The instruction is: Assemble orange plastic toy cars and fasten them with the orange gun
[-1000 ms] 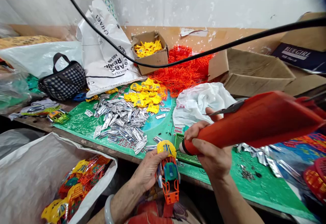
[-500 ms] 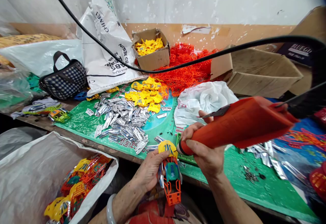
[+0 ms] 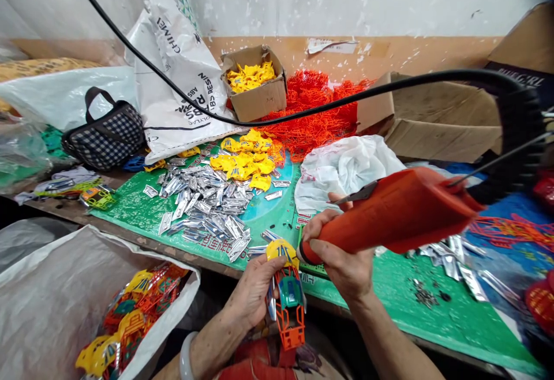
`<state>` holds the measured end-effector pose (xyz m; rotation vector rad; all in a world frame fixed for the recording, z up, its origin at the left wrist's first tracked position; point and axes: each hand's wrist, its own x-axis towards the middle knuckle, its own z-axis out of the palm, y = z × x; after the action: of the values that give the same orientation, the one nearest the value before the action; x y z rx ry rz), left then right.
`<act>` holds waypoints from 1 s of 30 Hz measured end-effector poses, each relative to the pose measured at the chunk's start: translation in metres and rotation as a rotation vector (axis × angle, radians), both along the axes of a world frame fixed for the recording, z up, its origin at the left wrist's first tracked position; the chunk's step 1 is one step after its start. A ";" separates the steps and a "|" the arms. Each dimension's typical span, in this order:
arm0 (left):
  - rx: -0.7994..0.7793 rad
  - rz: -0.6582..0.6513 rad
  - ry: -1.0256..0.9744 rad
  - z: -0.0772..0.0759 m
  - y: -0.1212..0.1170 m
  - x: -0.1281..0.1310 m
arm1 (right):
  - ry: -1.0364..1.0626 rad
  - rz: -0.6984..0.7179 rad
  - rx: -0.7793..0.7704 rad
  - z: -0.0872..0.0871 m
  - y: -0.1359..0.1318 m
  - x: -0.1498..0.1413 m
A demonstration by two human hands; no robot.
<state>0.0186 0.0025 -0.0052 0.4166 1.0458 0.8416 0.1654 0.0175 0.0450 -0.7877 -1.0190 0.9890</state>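
Observation:
My left hand (image 3: 255, 288) grips a toy car body (image 3: 289, 311) with a yellow hood, green cabin, orange frame and silver side pieces. In my right hand (image 3: 341, 253) is a red power screwdriver (image 3: 389, 210), held nearly level with its nose pointing left. The nose is at the right edge of the yellow hood; whether the bit touches a screw is too small to tell. Beyond my hands lie a heap of silver side pieces (image 3: 208, 201) and a pile of yellow hoods (image 3: 244, 161). Part of a green basket (image 3: 318, 267) shows behind the screwdriver's nose.
A black cable (image 3: 242, 121) loops across the view to the screwdriver. At the lower left, a white sack (image 3: 56, 293) holds several toy cars. Behind are a carton of yellow parts (image 3: 262, 94), orange frames (image 3: 311, 115) and a cardboard box (image 3: 441, 120). Small screws (image 3: 424, 293) lie right.
The screwdriver and my right hand have shifted slightly left, bringing the nose against the hood's right edge. The toy car stays in my left hand. The whole view has shifted a little.

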 end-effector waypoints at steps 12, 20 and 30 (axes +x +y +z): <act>0.022 0.000 -0.003 0.001 -0.003 0.001 | -0.016 0.036 0.019 -0.006 -0.003 0.000; 0.022 -0.150 0.014 0.004 0.001 -0.011 | 0.085 -0.116 0.057 0.013 0.003 0.015; 0.016 -0.225 0.062 0.006 0.002 -0.019 | 0.012 -0.153 -0.038 -0.022 0.013 0.019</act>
<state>-0.0001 0.0044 0.0011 0.5658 1.0281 0.6401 0.1840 0.0308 0.0230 -0.8764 -0.9180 0.8828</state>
